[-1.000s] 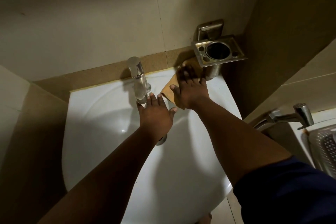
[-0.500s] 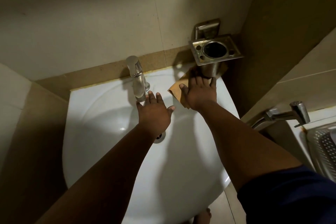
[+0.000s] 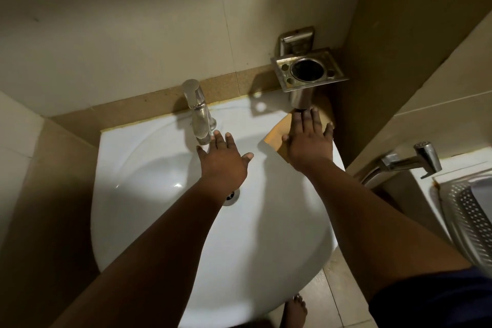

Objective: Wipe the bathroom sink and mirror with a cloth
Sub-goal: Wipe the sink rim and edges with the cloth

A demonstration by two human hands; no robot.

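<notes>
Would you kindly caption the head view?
Right hand presses orange cloth on sink rim; left hand spread near tap.

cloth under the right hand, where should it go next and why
Probably sweep it leftward along the back rim toward the faucet. The right hand presses the cloth flat at the sink's back right corner, under the metal holder, so it can go no further right. The left hand rests open by the faucet.
</notes>
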